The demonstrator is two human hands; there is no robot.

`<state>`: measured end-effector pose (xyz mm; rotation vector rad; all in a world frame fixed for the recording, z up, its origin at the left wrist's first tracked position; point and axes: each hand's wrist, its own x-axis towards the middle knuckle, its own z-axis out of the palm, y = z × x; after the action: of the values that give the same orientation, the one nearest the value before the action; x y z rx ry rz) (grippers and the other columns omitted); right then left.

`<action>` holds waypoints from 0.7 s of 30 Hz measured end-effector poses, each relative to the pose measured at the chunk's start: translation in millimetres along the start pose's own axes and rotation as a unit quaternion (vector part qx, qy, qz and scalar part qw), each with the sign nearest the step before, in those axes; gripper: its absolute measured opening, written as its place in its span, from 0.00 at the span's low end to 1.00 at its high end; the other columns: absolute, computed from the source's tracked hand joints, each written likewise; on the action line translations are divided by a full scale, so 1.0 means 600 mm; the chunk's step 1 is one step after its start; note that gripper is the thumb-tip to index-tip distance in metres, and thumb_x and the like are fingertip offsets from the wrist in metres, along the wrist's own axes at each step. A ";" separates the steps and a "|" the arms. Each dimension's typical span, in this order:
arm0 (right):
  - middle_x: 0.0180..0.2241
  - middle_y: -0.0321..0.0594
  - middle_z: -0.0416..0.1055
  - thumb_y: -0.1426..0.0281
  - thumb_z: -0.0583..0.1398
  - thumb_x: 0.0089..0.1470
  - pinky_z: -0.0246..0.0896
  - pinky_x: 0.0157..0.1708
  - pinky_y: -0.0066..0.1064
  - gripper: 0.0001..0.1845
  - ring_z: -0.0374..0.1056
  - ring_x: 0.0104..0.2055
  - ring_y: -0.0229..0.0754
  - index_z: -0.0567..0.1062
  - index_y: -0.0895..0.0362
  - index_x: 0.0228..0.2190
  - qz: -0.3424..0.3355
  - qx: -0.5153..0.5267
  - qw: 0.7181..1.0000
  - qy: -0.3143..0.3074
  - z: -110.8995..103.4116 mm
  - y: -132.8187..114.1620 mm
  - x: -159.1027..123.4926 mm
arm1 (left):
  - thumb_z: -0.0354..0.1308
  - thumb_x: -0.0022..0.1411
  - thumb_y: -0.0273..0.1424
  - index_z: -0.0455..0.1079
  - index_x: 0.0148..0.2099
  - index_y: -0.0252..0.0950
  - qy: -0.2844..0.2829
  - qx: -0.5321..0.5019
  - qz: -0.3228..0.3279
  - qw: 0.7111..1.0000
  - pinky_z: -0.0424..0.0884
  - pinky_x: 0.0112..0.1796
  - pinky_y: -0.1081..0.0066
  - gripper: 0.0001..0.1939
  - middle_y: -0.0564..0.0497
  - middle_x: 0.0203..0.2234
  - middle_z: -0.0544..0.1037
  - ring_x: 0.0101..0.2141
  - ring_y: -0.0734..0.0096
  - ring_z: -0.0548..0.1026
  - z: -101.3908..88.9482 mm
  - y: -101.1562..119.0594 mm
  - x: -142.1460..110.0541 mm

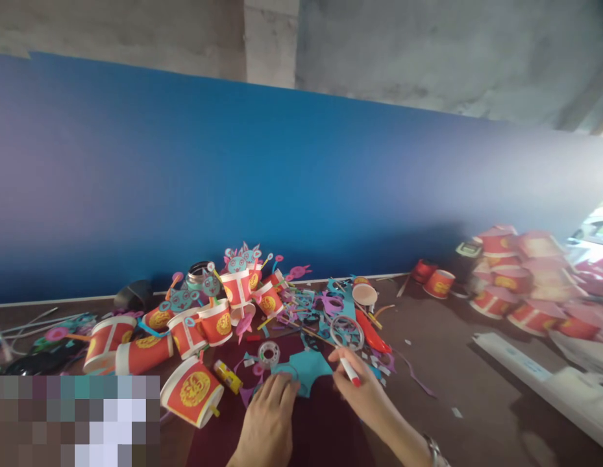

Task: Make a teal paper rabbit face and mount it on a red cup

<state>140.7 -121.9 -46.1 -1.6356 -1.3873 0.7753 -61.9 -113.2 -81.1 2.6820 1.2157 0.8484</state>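
My left hand (272,415) presses down with bent fingers on a piece of teal paper (308,368) that has cut, angular edges. A round outline shows at its fingertips. In my right hand (363,384) is a white marker with a red end (350,372), held between thumb and fingers just right of the paper. Beyond my hands lie a tape roll (269,354), a clear ring-shaped roll (346,333) and red-handled scissors (372,331). A yellow glue stick (228,376) rests left of my left hand, beside a red and white paper cup (193,391).
Several decorated paper cups (237,287) with teal and pink cutouts crowd the left. Paper scraps (301,305) are heaped at the middle back. Stacked red cups (513,279) and a long white object (539,373) occupy the right. A blue partition (301,175) borders the table.
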 end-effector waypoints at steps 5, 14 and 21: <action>0.16 0.30 0.64 0.66 0.60 0.45 0.53 0.23 0.28 0.03 0.62 0.20 0.40 0.70 0.51 0.26 -0.083 -0.164 0.983 -0.009 0.004 -0.009 -0.014 | 0.48 0.45 0.17 0.69 0.41 0.38 -0.017 0.013 0.007 1.000 0.69 0.46 0.63 0.21 0.48 0.42 0.75 0.46 0.61 0.70 0.014 -0.002 -0.008; 0.22 0.35 0.68 0.55 0.49 0.57 0.58 0.28 0.28 0.19 0.66 0.28 0.40 0.70 0.55 0.26 -0.039 0.103 0.991 -0.082 0.023 -0.042 0.036 | 0.50 0.52 0.20 0.68 0.43 0.38 -0.073 0.059 -0.003 0.996 0.70 0.42 0.63 0.16 0.48 0.45 0.74 0.43 0.61 0.71 0.014 0.006 -0.002; 0.14 0.28 0.62 0.68 0.57 0.48 0.51 0.22 0.25 0.09 0.57 0.19 0.34 0.64 0.55 0.20 -0.014 0.115 0.989 -0.095 0.041 -0.014 0.050 | 0.51 0.54 0.21 0.68 0.41 0.39 -0.031 0.060 -0.012 0.998 0.70 0.42 0.61 0.13 0.48 0.42 0.75 0.42 0.60 0.71 0.022 -0.001 -0.007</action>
<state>121.3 -87.5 -48.2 -1.3896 -1.3895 1.0567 -57.5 -113.7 -94.2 2.7566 1.3229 0.7046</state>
